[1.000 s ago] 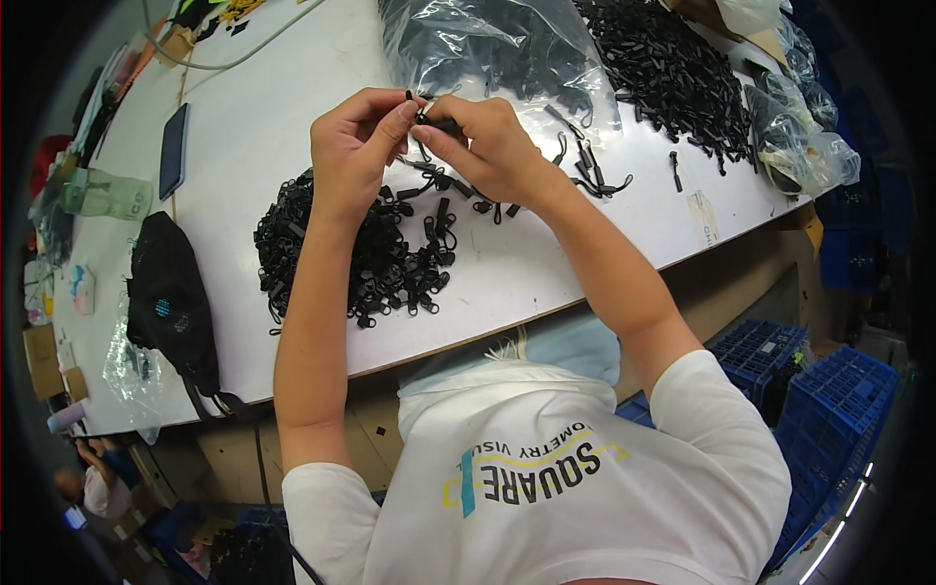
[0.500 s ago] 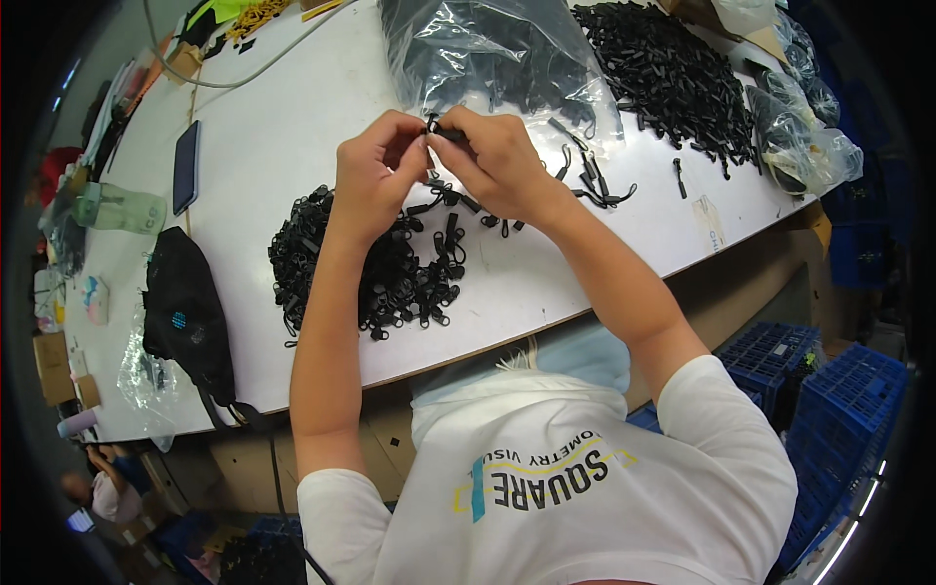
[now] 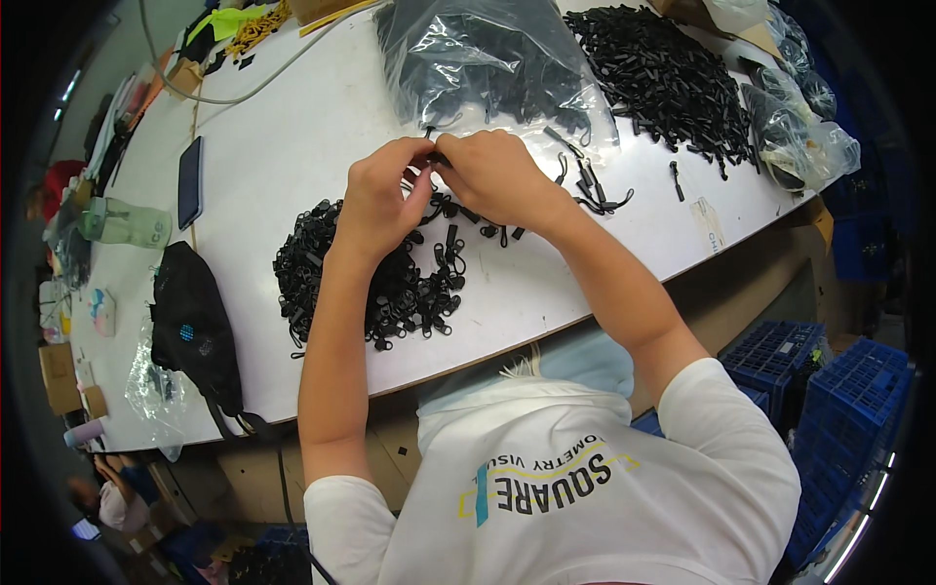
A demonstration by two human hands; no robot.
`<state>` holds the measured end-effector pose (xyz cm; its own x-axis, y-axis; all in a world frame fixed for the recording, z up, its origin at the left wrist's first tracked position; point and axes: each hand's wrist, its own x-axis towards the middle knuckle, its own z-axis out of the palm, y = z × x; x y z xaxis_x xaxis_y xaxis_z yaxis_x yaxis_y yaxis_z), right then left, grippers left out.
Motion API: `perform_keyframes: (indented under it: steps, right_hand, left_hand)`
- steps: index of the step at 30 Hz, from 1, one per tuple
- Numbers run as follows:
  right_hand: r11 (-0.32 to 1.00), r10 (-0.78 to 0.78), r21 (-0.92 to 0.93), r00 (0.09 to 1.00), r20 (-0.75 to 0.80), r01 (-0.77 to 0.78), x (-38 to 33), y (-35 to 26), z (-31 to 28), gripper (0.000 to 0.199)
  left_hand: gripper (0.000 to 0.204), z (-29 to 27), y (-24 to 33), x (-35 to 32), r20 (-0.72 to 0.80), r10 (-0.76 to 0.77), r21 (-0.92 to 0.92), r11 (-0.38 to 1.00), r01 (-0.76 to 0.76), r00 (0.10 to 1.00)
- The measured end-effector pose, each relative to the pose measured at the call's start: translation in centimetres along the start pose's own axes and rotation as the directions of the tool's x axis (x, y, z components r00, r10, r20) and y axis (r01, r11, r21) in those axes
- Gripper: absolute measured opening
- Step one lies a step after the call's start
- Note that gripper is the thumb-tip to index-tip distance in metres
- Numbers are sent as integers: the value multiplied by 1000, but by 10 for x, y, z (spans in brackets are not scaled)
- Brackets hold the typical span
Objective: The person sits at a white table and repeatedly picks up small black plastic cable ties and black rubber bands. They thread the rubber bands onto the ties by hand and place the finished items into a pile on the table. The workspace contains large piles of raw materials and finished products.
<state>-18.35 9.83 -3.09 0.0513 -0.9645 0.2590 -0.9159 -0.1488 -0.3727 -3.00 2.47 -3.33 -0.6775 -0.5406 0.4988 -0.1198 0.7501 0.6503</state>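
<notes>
Over the white table, my left hand [image 3: 382, 200] and my right hand [image 3: 499, 177] meet fingertip to fingertip, both closed in a pinch. Between them is a small black zipper pull [image 3: 430, 133]; a bit of it sticks out past the fingertips and the rest is hidden by my fingers. Below my left wrist and forearm spreads a heap of black zipper sliders [image 3: 414, 297], partly covered by that arm. Several corded zipper pulls [image 3: 588, 185] lie loose to the right of my right hand.
Beyond my hands lies a clear plastic bag [image 3: 487, 73] with black pieces inside. A large heap of black pulls [image 3: 673, 83] sits at the far right, beside more plastic bags [image 3: 804, 146]. On the left are a phone [image 3: 190, 182], a green bottle [image 3: 127, 224] and a black pouch [image 3: 195, 322].
Both hands have come slightly nearer to me, still pinched together. My right hand has turned so its back covers more of the held piece. The whole view has shifted a little.
</notes>
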Motion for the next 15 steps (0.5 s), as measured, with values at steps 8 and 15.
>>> perform_keyframes:
  steps: [8, 15]
  right_hand:
    - [999, 0, -38, 999, -48, -2, 0, 0, 5, 14]
    - [999, -15, -51, 1000, -20, 14, -1, -4, 6, 19]
  left_hand:
    - [19, 2, 5, -1, -60, 32, 38, 999, -30, 998]
    - [9, 1, 0, -1, -85, -4, 109, 994, 14, 996]
